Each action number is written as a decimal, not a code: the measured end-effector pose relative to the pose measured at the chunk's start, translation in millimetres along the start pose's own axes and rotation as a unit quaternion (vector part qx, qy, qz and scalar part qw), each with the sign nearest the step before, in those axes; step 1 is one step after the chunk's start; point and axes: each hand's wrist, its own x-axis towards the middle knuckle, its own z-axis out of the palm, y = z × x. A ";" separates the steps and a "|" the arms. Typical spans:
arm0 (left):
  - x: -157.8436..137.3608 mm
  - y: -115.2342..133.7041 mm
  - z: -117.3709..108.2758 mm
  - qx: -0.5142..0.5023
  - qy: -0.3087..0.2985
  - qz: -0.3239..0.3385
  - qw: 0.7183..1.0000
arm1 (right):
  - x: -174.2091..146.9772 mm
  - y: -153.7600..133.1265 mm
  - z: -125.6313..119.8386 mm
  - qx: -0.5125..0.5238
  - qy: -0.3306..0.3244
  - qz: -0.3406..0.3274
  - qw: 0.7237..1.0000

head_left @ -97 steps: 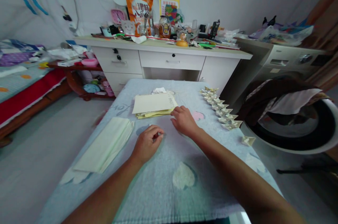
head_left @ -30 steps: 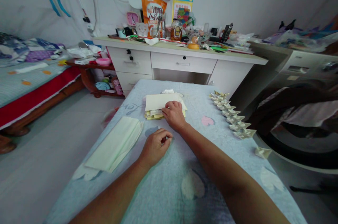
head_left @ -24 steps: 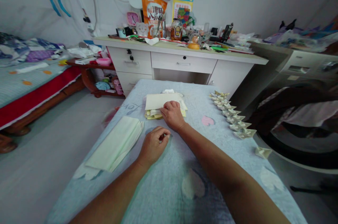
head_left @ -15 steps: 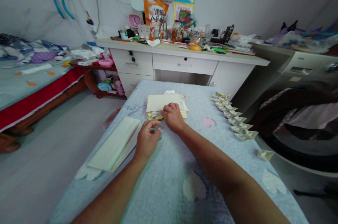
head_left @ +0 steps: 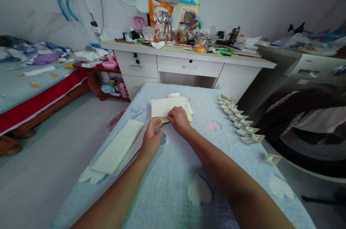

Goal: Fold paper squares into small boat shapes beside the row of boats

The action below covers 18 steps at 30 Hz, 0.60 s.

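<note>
right hand: we see fingers bent at the near edge of the paper stack; we cannot tell whether they grip it.
left hand: fingers parted, gripping nothing we can see, just beside that edge.
paper stack: on the surface, beyond the pale sheets.

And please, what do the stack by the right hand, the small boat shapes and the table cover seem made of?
Stack: matt cream paper, judging by its thin, layered edges.
Small boat shapes: probably folded paper; they show sharp creases and points.
Table cover: dull, soft-looking fabric with slight wrinkles; the fibre cannot be told.
</note>
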 end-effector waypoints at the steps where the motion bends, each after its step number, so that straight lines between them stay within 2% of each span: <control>1: 0.3 0.8 0.8 -0.010 -0.006 -0.003 1.000 | 0.5 0.6 -1.9 0.006 -0.007 0.000 1.000; 11: 1.5 1.4 1.2 -0.044 -0.029 -0.015 0.999 | -1.3 3.0 -27.3 0.043 -0.039 0.005 0.998; 15: 1.1 0.9 2.1 -0.036 -0.038 -0.017 0.999 | -12.4 5.8 -40.9 0.105 -0.015 0.020 0.994; 18: 1.2 -0.9 3.0 -0.020 -0.041 -0.009 0.999 | -29.1 7.9 -52.2 0.149 0.008 -0.025 0.989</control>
